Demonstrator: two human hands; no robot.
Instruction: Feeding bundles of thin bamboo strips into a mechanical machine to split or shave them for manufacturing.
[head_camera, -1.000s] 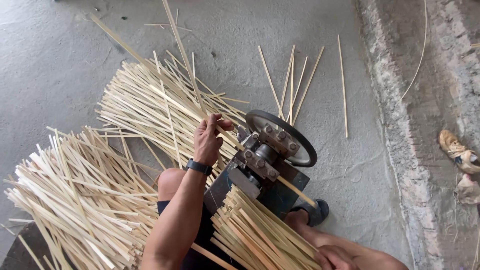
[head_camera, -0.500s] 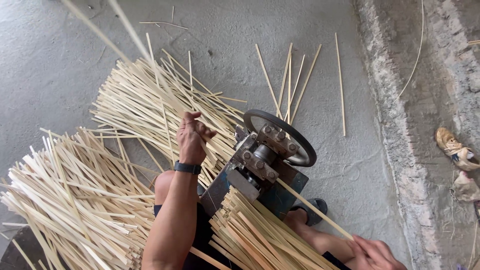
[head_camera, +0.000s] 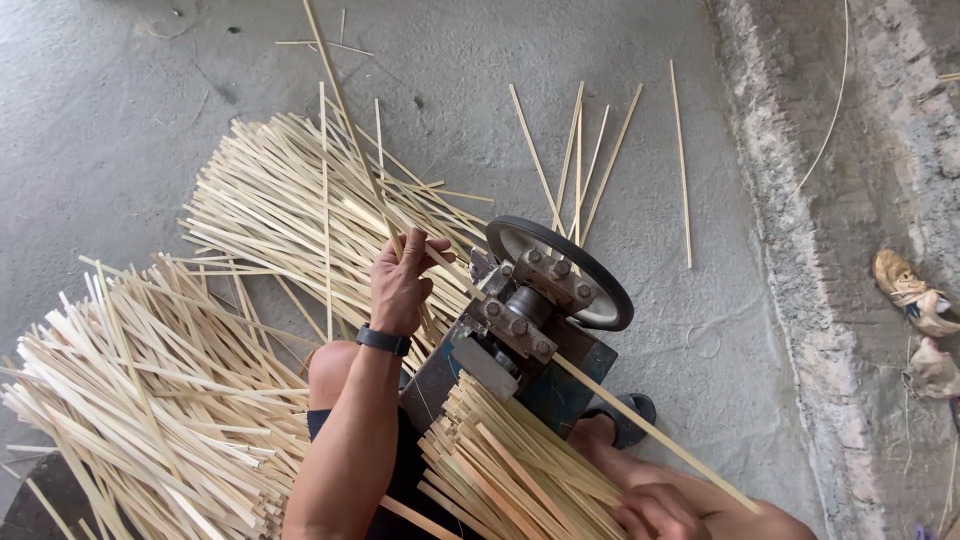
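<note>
The left hand (head_camera: 402, 282) is closed on a thin bamboo strip (head_camera: 352, 140) that rises away over the heap of strips (head_camera: 290, 215) on the concrete floor (head_camera: 120, 110). Just beside it stands a small blue machine (head_camera: 520, 345) with a black wheel (head_camera: 562, 270). The right hand (head_camera: 655, 512) – fingers curled, grip unclear – rests on a bundle of strips (head_camera: 510, 470). Another pile (head_camera: 140, 400) lies at the left.

hands: 2, left hand (head_camera: 402, 283) and right hand (head_camera: 655, 512) | wristwatch (head_camera: 384, 340): 1 | splitting machine (head_camera: 520, 335) with flywheel (head_camera: 568, 268): 1 | bamboo strip piles: 3, far (head_camera: 290, 215), left (head_camera: 150, 390), near (head_camera: 510, 470) | loose strips (head_camera: 580, 160) on floor: about 6 | shoes (head_camera: 912, 293): 1
</note>
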